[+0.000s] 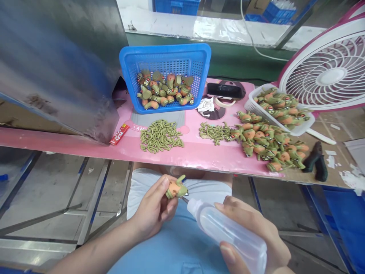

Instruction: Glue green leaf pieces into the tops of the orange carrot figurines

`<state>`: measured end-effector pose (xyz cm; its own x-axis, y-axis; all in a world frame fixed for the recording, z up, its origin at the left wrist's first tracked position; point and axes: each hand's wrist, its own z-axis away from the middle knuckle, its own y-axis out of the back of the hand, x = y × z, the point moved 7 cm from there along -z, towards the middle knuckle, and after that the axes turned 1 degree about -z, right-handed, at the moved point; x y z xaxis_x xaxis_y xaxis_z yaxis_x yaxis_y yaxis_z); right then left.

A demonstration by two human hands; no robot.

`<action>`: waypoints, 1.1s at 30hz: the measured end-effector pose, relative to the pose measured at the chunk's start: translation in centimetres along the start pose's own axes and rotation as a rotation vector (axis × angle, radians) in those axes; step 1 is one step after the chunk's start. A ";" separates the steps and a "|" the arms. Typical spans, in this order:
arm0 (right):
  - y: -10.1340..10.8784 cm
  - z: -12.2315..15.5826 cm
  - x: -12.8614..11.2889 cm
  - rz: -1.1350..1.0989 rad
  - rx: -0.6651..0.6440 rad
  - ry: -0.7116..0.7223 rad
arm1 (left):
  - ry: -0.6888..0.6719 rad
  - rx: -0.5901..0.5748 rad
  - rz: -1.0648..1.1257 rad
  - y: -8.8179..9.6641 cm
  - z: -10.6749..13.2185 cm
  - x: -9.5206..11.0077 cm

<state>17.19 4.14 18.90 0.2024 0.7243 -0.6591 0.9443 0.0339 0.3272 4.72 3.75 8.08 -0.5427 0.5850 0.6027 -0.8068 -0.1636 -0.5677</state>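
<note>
My left hand (154, 213) holds a small green and orange toy figure (176, 187) over my lap, below the table edge. My right hand (253, 232) grips a clear squeeze bottle (228, 232). The bottle's thin metal nozzle touches the underside of the figure. On the pink table (199, 154) lie two heaps of small green parts (161, 136), the smaller heap (214, 132) further right, and a pile of the same toy figures (268, 142).
A blue basket (165, 55) with several figures stands at the back. A white basket (299, 129) of figures tilts at the right, under a pink and white fan (327, 72). A metal housing (57, 61) fills the left. A black tool (315, 160) and a phone (224, 90) lie on the table.
</note>
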 end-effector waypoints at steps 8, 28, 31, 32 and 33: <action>0.1 -0.2 -0.3 0.026 0.055 0.028 | 0.017 0.004 -0.004 0.0 0.0 -0.2; -0.5 -0.2 -0.1 0.112 -0.025 -0.030 | -0.074 0.085 -0.188 1.0 -0.1 -0.1; -0.5 -0.5 0.5 0.071 -0.004 -0.065 | -0.095 0.173 -0.232 1.8 0.0 0.1; -0.4 -0.5 1.1 0.021 0.005 -0.108 | -0.108 0.217 -0.222 2.2 0.1 0.4; -0.3 -0.4 2.1 -0.045 0.015 -0.178 | -0.128 0.264 -0.202 2.6 0.3 0.8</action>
<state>17.18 5.87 17.68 0.2008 0.5892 -0.7826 0.9571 0.0524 0.2851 2.11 3.54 7.19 -0.3777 0.5246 0.7630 -0.9241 -0.2646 -0.2756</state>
